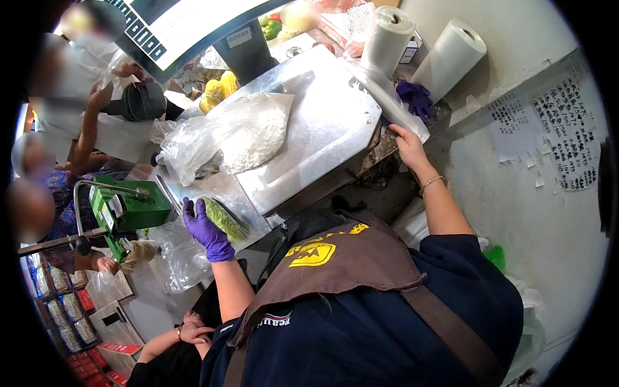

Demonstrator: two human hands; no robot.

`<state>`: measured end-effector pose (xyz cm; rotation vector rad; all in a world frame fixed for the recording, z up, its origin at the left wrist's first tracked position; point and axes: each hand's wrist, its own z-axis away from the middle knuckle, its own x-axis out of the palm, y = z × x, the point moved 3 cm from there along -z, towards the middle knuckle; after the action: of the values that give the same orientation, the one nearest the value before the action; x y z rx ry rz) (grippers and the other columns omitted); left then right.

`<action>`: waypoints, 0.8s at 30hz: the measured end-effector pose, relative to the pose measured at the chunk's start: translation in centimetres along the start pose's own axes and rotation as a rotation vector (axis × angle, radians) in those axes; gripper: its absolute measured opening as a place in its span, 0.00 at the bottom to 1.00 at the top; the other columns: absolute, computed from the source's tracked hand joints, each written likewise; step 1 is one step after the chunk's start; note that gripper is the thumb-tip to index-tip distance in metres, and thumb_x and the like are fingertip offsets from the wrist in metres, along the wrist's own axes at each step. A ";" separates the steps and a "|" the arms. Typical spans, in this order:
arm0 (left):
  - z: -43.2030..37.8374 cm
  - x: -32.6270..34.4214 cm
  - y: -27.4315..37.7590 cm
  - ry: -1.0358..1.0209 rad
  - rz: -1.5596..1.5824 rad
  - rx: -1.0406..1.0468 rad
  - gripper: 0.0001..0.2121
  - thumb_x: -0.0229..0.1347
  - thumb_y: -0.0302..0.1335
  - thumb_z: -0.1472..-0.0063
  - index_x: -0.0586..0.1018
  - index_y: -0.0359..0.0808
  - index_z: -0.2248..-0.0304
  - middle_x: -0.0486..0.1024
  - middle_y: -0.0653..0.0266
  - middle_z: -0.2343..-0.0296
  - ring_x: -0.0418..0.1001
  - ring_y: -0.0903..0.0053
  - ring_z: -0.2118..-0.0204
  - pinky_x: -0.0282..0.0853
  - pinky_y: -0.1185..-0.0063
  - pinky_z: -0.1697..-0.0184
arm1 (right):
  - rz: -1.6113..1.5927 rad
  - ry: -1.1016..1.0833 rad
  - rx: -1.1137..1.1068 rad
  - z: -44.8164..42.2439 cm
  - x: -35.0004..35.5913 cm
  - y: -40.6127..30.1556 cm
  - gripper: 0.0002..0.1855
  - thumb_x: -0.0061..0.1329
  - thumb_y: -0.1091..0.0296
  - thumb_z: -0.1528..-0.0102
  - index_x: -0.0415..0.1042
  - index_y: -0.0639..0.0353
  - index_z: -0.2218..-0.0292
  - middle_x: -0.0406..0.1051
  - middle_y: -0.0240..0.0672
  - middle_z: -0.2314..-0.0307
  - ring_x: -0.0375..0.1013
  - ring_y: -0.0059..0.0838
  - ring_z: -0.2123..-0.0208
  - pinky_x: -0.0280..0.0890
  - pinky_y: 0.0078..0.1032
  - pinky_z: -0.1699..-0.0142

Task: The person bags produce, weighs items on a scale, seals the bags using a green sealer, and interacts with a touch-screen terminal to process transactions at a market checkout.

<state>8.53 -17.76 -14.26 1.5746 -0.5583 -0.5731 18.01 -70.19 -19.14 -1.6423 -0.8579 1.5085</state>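
Note:
My left hand [208,232], in a purple glove, is raised with its fingers apart at the left of the metal scale platform. Right beside it lies a clear bag of green vegetables [220,217]; whether they touch is unclear. My bare right hand [410,147] grips the lower end of a clear plastic bag strip [394,99], which stretches down from an upright roll of plastic bags [387,41]. On the steel weighing platform [333,113] sits a knotted clear bag of white, crumbly-looking food [256,133].
A green bag-sealing device [130,203] stands to the left. Beyond the platform is a lit screen [188,24]. A second roll [449,58] and a purple glove [416,99] are at right, near a wall with handwritten sheets [563,140]. Several people stand opposite; folded hands [193,329] show lower left.

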 end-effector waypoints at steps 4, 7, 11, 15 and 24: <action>0.0 0.4 0.4 -0.018 0.004 -0.015 0.20 0.53 0.21 0.46 0.67 0.30 0.53 0.65 0.58 0.56 0.63 0.75 0.55 0.57 0.79 0.51 | 0.119 0.000 -0.082 0.4 1.2 -1.7 0.23 0.34 0.79 0.55 0.65 0.70 0.55 0.67 0.48 0.59 0.65 0.38 0.54 0.56 0.26 0.47; 0.2 0.7 0.5 -0.027 0.001 -0.024 0.20 0.53 0.21 0.46 0.67 0.30 0.53 0.65 0.57 0.57 0.63 0.75 0.55 0.57 0.79 0.51 | 0.252 0.093 -0.135 0.8 2.2 -2.8 0.19 0.39 0.77 0.55 0.67 0.68 0.59 0.69 0.47 0.64 0.66 0.41 0.57 0.59 0.30 0.51; 0.7 1.3 0.7 -0.042 -0.044 0.018 0.21 0.53 0.21 0.47 0.67 0.30 0.52 0.66 0.57 0.56 0.63 0.74 0.54 0.57 0.80 0.50 | 0.581 0.126 -0.189 1.6 2.5 -4.6 0.08 0.45 0.71 0.52 0.71 0.64 0.71 0.71 0.43 0.72 0.67 0.41 0.64 0.61 0.33 0.58; 1.5 2.9 1.8 -0.120 -0.140 0.130 0.27 0.57 0.22 0.50 0.63 0.28 0.50 0.62 0.55 0.53 0.60 0.71 0.52 0.52 0.77 0.47 | 0.779 0.348 -0.116 0.7 -1.0 -7.6 0.07 0.46 0.70 0.52 0.70 0.62 0.79 0.68 0.43 0.76 0.67 0.42 0.68 0.61 0.37 0.63; 2.0 11.8 7.7 -0.684 -0.499 -0.019 0.36 0.64 0.40 0.59 0.63 0.30 0.53 0.61 0.50 0.56 0.58 0.64 0.52 0.53 0.70 0.48 | -0.409 -0.335 -0.259 -4.9 12.2 -19.5 0.09 0.51 0.69 0.51 0.69 0.64 0.70 0.62 0.39 0.56 0.59 0.30 0.53 0.52 0.26 0.47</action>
<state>16.00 -27.59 -7.16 1.4836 -0.6552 -1.5212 24.01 -50.19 -8.36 -1.2914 -1.5250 1.4385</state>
